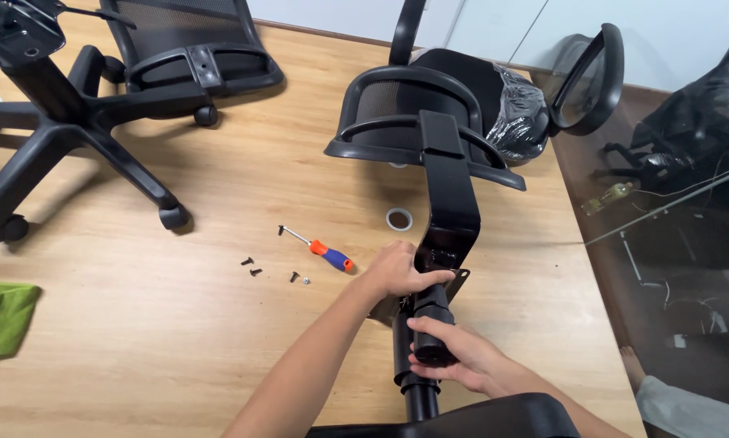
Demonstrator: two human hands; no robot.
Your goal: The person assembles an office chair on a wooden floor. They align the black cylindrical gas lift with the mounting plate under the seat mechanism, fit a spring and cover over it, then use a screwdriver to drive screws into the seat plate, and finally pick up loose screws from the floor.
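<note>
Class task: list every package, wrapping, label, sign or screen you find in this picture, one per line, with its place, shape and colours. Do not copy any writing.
Plastic wrapping: clear, crinkled and shiny film bunched over the black chair seat, top centre, right of the mesh backrest.
No labels, signs or screens can be made out.

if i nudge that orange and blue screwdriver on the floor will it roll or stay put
The screwdriver would probably roll a little: its handle looks rounded and it lies loose on the smooth wooden floor. It seems light and stiff, so a nudge should shift it whole. It might knock the small screws lying close beside it.
</note>
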